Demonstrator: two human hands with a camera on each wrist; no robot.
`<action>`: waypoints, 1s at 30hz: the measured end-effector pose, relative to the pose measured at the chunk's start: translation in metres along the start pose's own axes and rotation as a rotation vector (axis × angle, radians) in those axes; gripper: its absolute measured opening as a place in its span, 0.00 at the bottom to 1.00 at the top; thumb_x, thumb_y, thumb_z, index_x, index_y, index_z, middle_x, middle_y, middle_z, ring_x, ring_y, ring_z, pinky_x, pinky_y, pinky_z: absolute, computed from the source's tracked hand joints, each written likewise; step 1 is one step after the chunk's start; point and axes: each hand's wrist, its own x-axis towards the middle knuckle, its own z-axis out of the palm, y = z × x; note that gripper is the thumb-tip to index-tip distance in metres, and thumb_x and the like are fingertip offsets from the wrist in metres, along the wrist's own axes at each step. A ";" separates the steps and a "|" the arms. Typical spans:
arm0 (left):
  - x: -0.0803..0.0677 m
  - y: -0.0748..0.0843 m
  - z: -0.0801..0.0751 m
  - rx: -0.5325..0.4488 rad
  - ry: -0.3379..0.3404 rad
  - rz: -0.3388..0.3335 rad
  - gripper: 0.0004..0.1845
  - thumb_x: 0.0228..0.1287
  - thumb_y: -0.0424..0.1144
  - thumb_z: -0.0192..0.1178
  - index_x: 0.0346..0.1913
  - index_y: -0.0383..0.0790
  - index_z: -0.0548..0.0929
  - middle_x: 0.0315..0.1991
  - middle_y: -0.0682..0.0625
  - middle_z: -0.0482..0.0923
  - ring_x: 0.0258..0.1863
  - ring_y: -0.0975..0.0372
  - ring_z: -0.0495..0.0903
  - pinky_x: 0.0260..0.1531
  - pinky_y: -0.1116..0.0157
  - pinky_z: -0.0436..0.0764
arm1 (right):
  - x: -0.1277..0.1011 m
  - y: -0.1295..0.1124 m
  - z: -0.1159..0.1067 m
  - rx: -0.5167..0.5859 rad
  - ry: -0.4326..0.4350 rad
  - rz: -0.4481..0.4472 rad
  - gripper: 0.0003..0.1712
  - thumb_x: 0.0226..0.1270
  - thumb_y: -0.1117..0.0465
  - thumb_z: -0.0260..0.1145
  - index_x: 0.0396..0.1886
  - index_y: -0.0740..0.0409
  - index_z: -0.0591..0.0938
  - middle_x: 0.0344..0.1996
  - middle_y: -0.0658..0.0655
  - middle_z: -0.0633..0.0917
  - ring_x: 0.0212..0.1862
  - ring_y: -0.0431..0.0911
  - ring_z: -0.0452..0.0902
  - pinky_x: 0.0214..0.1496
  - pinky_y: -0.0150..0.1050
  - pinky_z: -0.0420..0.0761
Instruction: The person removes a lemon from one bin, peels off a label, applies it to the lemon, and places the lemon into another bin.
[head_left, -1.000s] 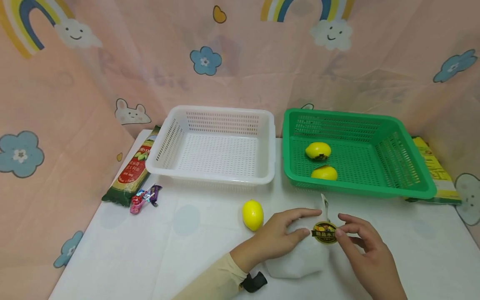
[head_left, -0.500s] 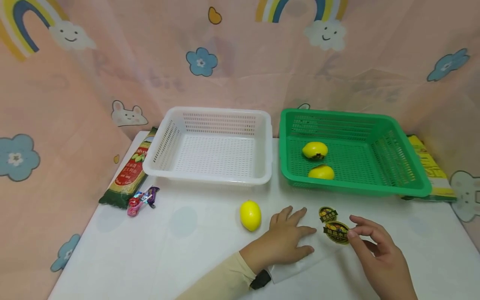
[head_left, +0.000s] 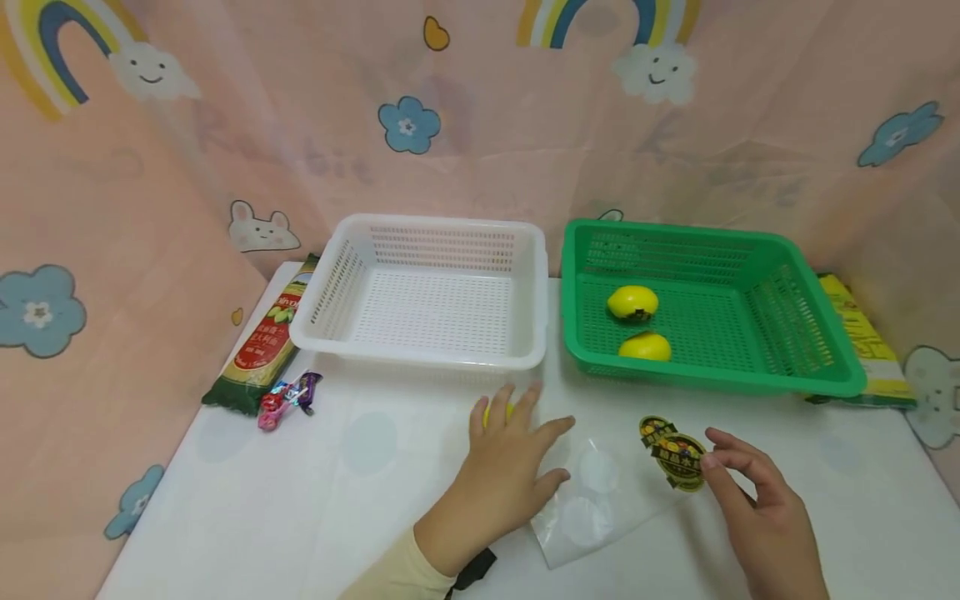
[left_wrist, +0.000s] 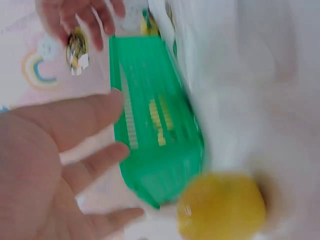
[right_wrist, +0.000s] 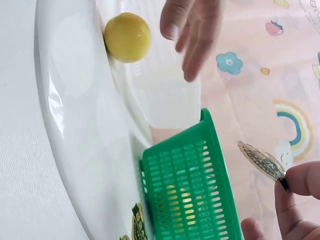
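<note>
My right hand (head_left: 768,508) pinches a dark oval sticker (head_left: 681,461) with gold print and a fruit picture between thumb and fingertips. A second dark sticker (head_left: 655,429) shows just behind it, at the end of a clear plastic bag (head_left: 581,521) lying flat on the table. My left hand (head_left: 491,471), fingers spread, is over a lemon (head_left: 510,413), which it mostly hides in the head view. The left wrist view shows that lemon (left_wrist: 222,207) below the spread fingers, with a gap between them.
A white basket (head_left: 420,358) stands at the back. Right of it is a green basket (head_left: 720,379) with two lemons (head_left: 632,302) bearing dark patches. At the left lie a green-and-red food packet (head_left: 258,350) and wrapped candies (head_left: 288,398); a yellow packet (head_left: 870,342) is at the right.
My left hand has let the bag down flat and moved left over the lemon. The right hand has shifted slightly right, still pinching the sticker.
</note>
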 end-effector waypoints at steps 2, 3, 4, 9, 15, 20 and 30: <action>-0.004 -0.007 -0.003 -0.013 0.033 -0.094 0.31 0.65 0.52 0.75 0.71 0.57 0.81 0.80 0.38 0.60 0.77 0.39 0.57 0.69 0.39 0.62 | 0.001 0.000 0.001 0.018 -0.013 0.021 0.23 0.81 0.45 0.64 0.54 0.62 0.84 0.67 0.36 0.75 0.69 0.33 0.64 0.51 0.19 0.68; -0.005 -0.011 -0.003 -0.044 0.041 -0.139 0.33 0.64 0.52 0.76 0.71 0.56 0.81 0.80 0.36 0.59 0.75 0.39 0.58 0.66 0.40 0.66 | 0.001 0.000 0.002 0.021 -0.018 0.027 0.23 0.81 0.45 0.64 0.55 0.62 0.83 0.68 0.36 0.74 0.71 0.34 0.64 0.51 0.19 0.68; -0.006 -0.015 -0.002 -0.071 0.042 -0.179 0.34 0.62 0.51 0.77 0.72 0.55 0.81 0.80 0.35 0.59 0.73 0.39 0.60 0.64 0.42 0.70 | 0.001 -0.001 0.003 0.017 -0.026 0.030 0.23 0.81 0.45 0.64 0.55 0.61 0.83 0.68 0.36 0.74 0.71 0.35 0.63 0.51 0.19 0.68; -0.009 -0.028 0.003 -0.214 0.040 -0.267 0.36 0.60 0.45 0.80 0.71 0.50 0.80 0.72 0.32 0.66 0.60 0.41 0.71 0.50 0.49 0.81 | 0.002 -0.004 0.008 -0.031 -0.064 0.012 0.25 0.80 0.42 0.64 0.55 0.60 0.83 0.68 0.34 0.74 0.72 0.34 0.62 0.51 0.18 0.67; -0.008 -0.033 0.007 -0.337 0.060 -0.263 0.35 0.58 0.29 0.78 0.69 0.46 0.80 0.63 0.33 0.71 0.51 0.42 0.79 0.51 0.47 0.82 | 0.003 -0.008 0.017 -0.045 -0.100 -0.006 0.27 0.80 0.41 0.64 0.54 0.62 0.83 0.69 0.38 0.74 0.72 0.38 0.62 0.51 0.18 0.68; -0.006 -0.035 0.009 -0.369 0.066 -0.255 0.36 0.54 0.20 0.74 0.67 0.46 0.81 0.63 0.37 0.72 0.52 0.44 0.78 0.53 0.49 0.82 | 0.004 -0.011 0.022 -0.026 -0.131 0.007 0.28 0.80 0.40 0.63 0.53 0.63 0.83 0.72 0.44 0.73 0.76 0.48 0.60 0.52 0.17 0.68; -0.005 -0.037 0.013 -0.536 0.087 -0.228 0.37 0.58 0.17 0.71 0.69 0.47 0.80 0.68 0.43 0.70 0.64 0.45 0.75 0.63 0.48 0.79 | -0.001 -0.025 0.036 0.002 -0.164 -0.073 0.24 0.81 0.44 0.63 0.51 0.62 0.84 0.72 0.46 0.75 0.73 0.42 0.64 0.55 0.18 0.69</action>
